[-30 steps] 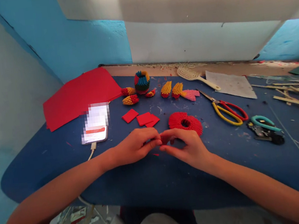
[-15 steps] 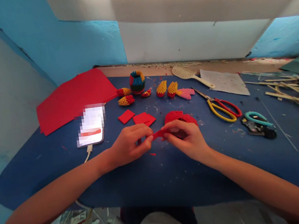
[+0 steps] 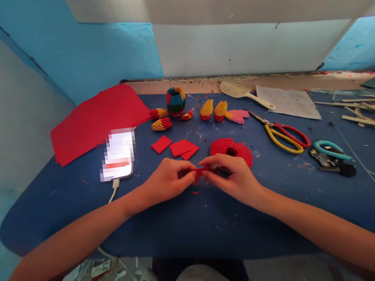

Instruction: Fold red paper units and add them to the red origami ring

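Left hand point(image 3: 168, 180) and right hand point(image 3: 235, 174) pinch a red paper piece point(image 3: 201, 170), left of the paper ring point(image 3: 244, 152); folding seems in hand; the next move likely calls for firm creasing.

Blue tabletop point(image 3: 197, 223) is giving me open passage toward my body. Red paper strip point(image 3: 201, 171) is bridging the gap between my left hand point(image 3: 170, 179) and right hand point(image 3: 234, 174). Thick red ring of folded paper point(image 3: 243, 153) is blocking forward right, flat red paper squares point(image 3: 180, 148) forward left, metal scissors with yellow-and-red handles point(image 3: 269, 124) farther right.
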Demonstrator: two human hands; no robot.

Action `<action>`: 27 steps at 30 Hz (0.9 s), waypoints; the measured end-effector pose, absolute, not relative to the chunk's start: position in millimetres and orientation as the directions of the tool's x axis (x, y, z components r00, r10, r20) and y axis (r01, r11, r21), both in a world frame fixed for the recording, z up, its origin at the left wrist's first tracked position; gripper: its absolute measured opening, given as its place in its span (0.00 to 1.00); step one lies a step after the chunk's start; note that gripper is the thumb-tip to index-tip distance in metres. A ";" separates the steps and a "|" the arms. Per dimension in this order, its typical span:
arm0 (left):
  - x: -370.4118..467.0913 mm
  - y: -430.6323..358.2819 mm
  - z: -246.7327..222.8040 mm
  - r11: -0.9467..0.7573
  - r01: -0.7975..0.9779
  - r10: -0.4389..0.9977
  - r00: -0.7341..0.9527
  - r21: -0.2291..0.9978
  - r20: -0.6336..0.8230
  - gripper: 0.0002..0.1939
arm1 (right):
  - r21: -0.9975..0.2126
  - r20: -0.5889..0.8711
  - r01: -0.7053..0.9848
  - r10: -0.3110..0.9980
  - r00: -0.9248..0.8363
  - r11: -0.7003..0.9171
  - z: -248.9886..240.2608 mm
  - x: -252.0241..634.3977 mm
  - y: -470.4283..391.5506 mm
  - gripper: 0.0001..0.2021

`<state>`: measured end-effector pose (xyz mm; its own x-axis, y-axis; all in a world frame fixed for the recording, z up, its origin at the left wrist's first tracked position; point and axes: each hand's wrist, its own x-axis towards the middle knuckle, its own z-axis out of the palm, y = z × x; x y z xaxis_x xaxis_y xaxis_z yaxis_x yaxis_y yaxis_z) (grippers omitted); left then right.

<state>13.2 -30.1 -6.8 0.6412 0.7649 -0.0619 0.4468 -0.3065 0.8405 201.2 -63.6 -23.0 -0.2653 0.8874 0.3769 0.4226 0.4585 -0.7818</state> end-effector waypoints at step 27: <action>17.3 -26.8 4.8 0.347 0.213 0.712 0.574 0.913 -0.404 0.07 | -0.343 0.661 0.511 0.589 -0.465 0.788 -26.0 211.1 -61.3 0.12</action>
